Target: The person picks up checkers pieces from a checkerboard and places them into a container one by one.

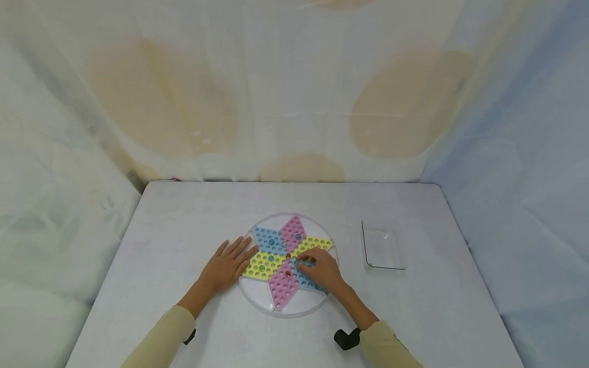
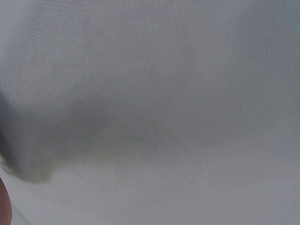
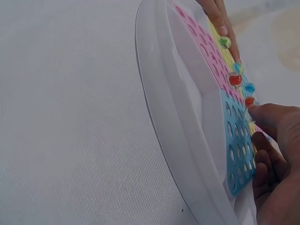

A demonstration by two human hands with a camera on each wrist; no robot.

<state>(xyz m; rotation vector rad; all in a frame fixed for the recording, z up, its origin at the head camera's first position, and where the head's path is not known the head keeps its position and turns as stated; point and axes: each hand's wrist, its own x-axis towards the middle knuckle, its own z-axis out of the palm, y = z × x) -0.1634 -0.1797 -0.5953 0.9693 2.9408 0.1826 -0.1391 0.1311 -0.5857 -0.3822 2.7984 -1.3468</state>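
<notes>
A round white Chinese checkers board (image 1: pixel 292 316), with a pink, yellow and blue star of holes, lies on the table. My left hand (image 1: pixel 225 268) rests with fingers spread at its left edge. Over the blue section right of the centre, my right hand (image 1: pixel 324 268) pinches a clear marble (image 3: pixel 249 115) with thumb and fingertips, its other fingers curled. Close to that hold sits an orange-red marble (image 3: pixel 250 101). Further along stand a blue marble (image 3: pixel 249 88), a red marble (image 3: pixel 235 79) and a green marble (image 3: pixel 225 42), which is by the left hand's fingertips.
A clear square container (image 1: pixel 385 267) stands on the white table (image 1: pixel 431 310) to the right of the board. Patterned cloth (image 1: pixel 290 95) hangs behind the table and along both sides. Pale table surface fills most of the left wrist view.
</notes>
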